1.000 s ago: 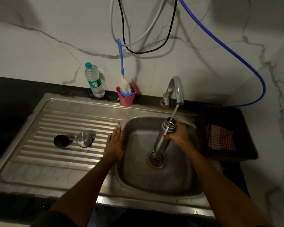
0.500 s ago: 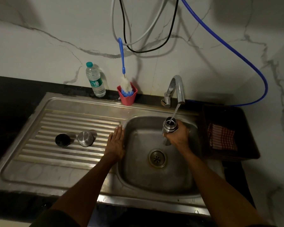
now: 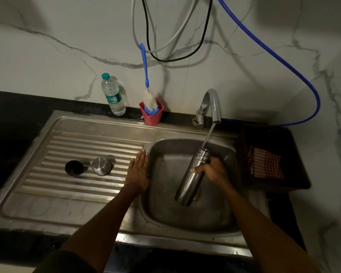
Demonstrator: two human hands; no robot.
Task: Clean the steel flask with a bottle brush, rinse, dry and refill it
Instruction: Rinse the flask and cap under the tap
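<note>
Flask (image 3: 192,177) sits tilted over the sink (image 3: 189,217) basin, mouth under the tap (image 3: 212,104) stream, grasped by the right hand (image 3: 213,171). Left hand (image 3: 138,173) rests flat on the sink edge. Risk: wet steel may slip; overfilling may splash. Fill level is not visible.

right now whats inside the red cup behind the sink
The red cup holds a bottle brush, bristles down, blue handle leaning on the wall. The cup's bottom is hidden.
</note>
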